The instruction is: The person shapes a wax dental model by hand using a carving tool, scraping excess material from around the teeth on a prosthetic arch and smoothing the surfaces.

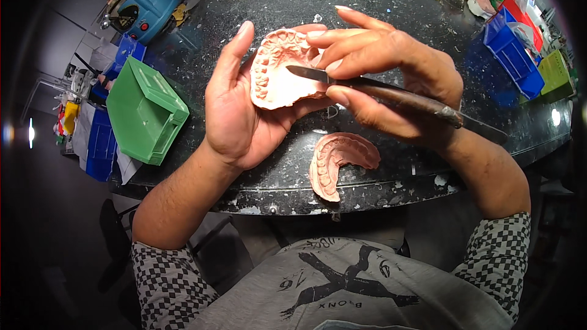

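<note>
Cast 1 [269,76] is held in your cupped left hand [241,110]; your right hand [397,79] pinches 1 knife [403,96] over it. Cast 2 [333,159] lies on the desk [397,0]. Left: 1 green bin [147,110]; right: 1 blue bin [510,58], contents unclear.

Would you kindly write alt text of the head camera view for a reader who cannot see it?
A left hand cradles a pale pink dental cast while the right hand points a dark-bladed hand tool at its inner surface. A second, curved cast lies below on a dark, speckled worktable, with a green bin to the left.
</note>
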### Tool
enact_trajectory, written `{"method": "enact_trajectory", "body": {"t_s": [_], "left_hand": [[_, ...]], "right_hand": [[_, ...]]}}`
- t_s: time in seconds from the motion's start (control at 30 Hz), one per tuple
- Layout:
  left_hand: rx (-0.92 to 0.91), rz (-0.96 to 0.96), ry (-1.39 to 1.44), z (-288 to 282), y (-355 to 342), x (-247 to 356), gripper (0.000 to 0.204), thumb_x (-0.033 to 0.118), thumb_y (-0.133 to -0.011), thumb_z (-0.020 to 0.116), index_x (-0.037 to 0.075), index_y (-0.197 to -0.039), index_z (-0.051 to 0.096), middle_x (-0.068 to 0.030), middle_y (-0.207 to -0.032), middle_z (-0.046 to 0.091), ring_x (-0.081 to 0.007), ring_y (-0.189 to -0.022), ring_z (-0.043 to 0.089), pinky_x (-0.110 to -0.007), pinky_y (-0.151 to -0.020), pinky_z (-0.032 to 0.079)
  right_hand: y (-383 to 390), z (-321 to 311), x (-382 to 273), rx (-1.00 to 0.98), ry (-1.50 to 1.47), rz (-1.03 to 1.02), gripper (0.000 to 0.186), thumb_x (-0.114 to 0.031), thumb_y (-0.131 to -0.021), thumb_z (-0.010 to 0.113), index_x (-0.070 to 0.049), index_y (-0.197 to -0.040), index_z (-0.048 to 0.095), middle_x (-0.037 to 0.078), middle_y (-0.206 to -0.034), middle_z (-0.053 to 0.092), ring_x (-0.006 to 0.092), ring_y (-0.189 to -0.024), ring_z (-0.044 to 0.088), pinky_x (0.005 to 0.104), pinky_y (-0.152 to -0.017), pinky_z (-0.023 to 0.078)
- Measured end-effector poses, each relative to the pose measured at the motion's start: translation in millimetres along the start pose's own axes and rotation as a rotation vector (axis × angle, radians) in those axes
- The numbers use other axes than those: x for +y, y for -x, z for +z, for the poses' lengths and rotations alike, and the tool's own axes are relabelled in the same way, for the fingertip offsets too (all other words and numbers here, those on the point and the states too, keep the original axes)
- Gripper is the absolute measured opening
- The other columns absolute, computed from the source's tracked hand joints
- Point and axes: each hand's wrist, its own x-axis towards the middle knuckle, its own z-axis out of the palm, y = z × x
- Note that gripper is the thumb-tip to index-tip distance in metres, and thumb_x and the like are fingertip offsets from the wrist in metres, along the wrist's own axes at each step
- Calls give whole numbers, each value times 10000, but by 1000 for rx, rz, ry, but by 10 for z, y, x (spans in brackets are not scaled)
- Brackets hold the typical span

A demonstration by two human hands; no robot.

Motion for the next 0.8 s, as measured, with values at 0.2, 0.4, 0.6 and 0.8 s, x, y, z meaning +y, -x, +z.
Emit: {"method": "enact_trajectory", "body": {"t_s": [0.2,0.4,0.6,0.8], "left_hand": [[20,-6,-203,-1,-21,-57,657,544,-1073,227,22,-1318,541,-156,-1210,667,-250,-1056,700,-419,-898,612],[89,-2,-208,54,-7,-66,680,541,-1074,208,-5,-1324,528,-177,-1215,660,-274,-1054,703,-424,-896,616],[83,-7,-243,66,-7,-95,658,526,-1077,219,1,-1323,530,-180,-1192,669,-279,-1030,710,-428,-891,616],[82,14,-218,73,6,-118,633,515,-1079,227,13,-1303,541,-168,-1161,683,-263,-1007,718,-411,-881,618]], "right_hand": [[-21,-30,-21,-12,13,-22,232,26,-798,757,-22,-1004,660,144,-985,729,352,-1120,684,570,-1115,373],[-32,-20,3,8,51,-40,229,27,-796,758,-17,-998,661,145,-997,730,354,-1125,682,558,-1101,395],[-14,10,33,31,22,-66,246,29,-790,779,-4,-1007,669,164,-1012,729,357,-1111,686,515,-1037,478],[-4,12,92,15,-33,-109,264,13,-787,800,17,-1016,669,184,-1026,724,359,-1088,692,453,-952,552]]}}
